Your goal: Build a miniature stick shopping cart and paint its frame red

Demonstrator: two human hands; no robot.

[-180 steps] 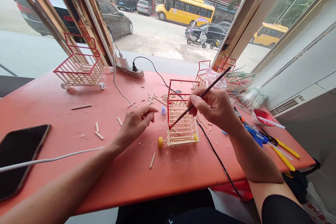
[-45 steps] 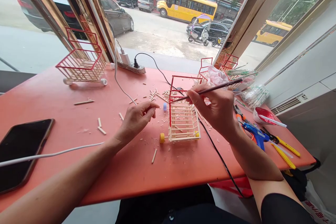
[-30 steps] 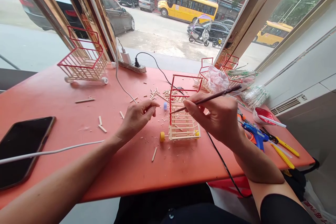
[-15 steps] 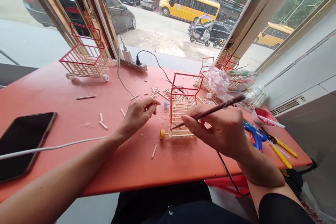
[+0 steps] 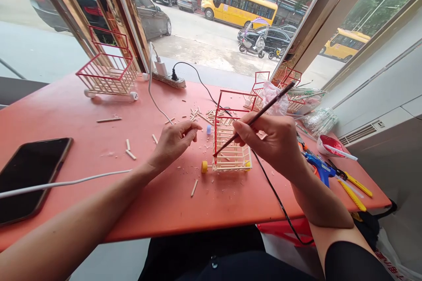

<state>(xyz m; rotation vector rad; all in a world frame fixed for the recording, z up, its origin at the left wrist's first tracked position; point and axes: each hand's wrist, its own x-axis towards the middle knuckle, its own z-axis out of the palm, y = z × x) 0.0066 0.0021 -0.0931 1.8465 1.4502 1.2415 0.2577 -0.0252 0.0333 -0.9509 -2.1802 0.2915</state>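
A small shopping cart model made of thin wooden sticks stands in front of me, its handle and upper left edge painted red. Yellow wheels show at its near end. Pinched in my right hand is a slender dark paintbrush, slanting down to the left. Its tip meets the cart's near left upright, where the red ends. My left hand rests on the table left of the cart, fingers curled in with nothing visible in them.
Finished carts stand at the back left and back right. Loose sticks lie behind the cart. To the right are a bowl of red paint, a blue glue gun and yellow-handled pliers. A phone lies left.
My right hand has shifted up and left, with the paintbrush held more steeply. The brush tip has moved slightly up along the cart's left upright. My left hand stays put.
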